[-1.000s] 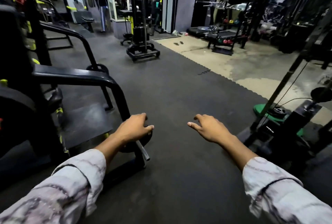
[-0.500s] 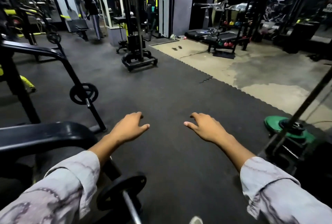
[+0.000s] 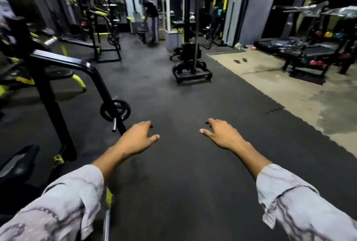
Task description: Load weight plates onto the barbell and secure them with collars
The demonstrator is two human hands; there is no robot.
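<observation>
Black rubber flooring (image 3: pixel 183 163) stretches under your 2 outstretched hands. Your left hand (image 3: pixel 135 140) and right hand (image 3: pixel 222 136) hang loosely spread, holding nothing. 1 weight plate (image 3: pixel 115 110) sits on a peg, beyond your left hand.

A chrome bar (image 3: pixel 106 225) at the bottom edge is cut off below and hidden above by the left sleeve (image 3: pixel 58 208) — what it belongs to cannot be told; the weight plate (image 3: pixel 115 110) partly hides behind a black frame tube (image 3: pixel 100 84); a distant person (image 3: pixel 149 12) is blurred; the rack at the left edge is smeared — details unreadable.
</observation>
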